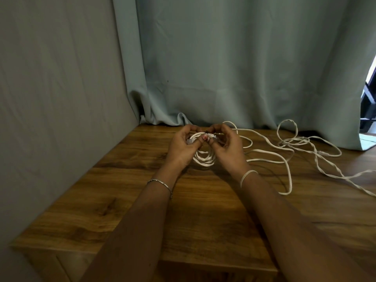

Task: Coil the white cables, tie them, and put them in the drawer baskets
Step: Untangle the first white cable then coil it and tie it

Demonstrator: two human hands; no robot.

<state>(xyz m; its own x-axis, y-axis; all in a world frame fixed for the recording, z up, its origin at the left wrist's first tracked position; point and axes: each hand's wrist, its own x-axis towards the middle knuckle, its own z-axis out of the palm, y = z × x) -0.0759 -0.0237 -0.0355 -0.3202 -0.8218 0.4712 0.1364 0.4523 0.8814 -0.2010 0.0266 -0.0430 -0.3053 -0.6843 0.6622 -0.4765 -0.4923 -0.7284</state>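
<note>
Head view showed both hands near the wooden table's (130, 220) far side. The left hand (182, 146) gripped a small coil of white cable (204, 158), and the right hand (228, 148) pinched its plug end (211, 136). Loose cable (284, 157) sprawled rightward along the curtain (223, 58). Bare wood reached the near and left edges.
</note>
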